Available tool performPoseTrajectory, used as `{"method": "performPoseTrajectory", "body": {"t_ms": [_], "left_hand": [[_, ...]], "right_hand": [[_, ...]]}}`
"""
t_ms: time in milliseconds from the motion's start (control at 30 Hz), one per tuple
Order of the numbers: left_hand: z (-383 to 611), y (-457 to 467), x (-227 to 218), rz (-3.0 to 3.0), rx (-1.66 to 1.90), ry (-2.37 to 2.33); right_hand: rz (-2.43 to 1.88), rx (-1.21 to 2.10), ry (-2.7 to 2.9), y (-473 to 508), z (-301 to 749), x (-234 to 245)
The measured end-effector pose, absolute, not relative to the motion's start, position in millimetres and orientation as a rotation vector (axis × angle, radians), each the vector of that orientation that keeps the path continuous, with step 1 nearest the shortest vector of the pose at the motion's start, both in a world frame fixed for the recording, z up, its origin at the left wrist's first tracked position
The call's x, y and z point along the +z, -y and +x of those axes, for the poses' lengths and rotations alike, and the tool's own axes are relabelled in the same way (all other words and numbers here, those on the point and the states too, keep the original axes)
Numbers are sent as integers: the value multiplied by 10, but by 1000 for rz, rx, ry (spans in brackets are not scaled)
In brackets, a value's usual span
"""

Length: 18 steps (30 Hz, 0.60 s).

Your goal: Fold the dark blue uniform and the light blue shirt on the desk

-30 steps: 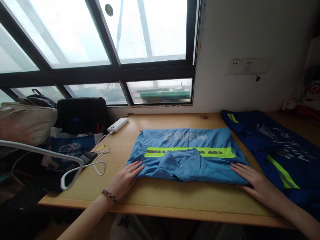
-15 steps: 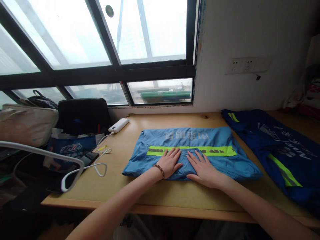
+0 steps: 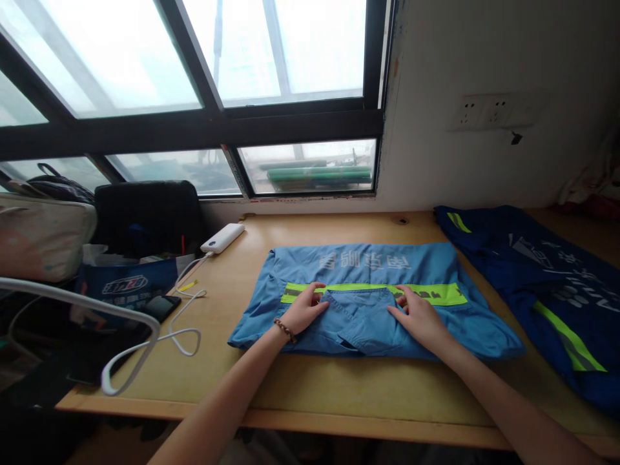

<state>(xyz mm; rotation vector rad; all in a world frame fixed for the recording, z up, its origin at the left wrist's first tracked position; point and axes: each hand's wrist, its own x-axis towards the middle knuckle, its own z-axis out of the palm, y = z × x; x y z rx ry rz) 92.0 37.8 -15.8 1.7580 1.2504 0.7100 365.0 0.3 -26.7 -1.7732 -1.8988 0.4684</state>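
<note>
A light blue work jacket (image 3: 436,268) lies folded on the table, with grey lettering and a yellow-green reflective strip (image 3: 436,294) across it. Its collar (image 3: 361,307) is spread over the strip, near the front of the bundle. My left hand (image 3: 301,311), a braided bracelet at its wrist, pinches the collar's left corner between thumb and fingers. On the opposite side, my right hand (image 3: 417,318) has thumb and fingers closed at the collar's right corner. Some fingertips are hidden behind the cloth.
A dark blue jacket (image 3: 523,278) with reflective strips lies along the right of the wooden table (image 3: 339,403). To the left are a white power bank (image 3: 223,238) with a cable (image 3: 188,349), a blue bag (image 3: 126,284) and a black chair back (image 3: 150,213). A window stands behind.
Both hands were lying flat on the jacket's middle. They have moved apart to the collar's corners and closed on them, and the collar now stands out spread. The view has shifted slightly.
</note>
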Motion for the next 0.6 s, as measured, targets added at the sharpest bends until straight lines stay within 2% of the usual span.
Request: {"method": "performPoseTrajectory", "body": {"t_ms": [167, 433, 600], "left_hand": [[978, -382, -229, 1845, 852, -1448], [1031, -266, -203, 2343, 688, -1785], [1042, -256, -315, 2367, 480, -2045]], "right_hand": [[-1920, 387, 2032, 41, 3619, -185], [-1874, 50, 2117, 73, 3566, -240], [-1852, -235, 2052, 26, 3601, -428]]}}
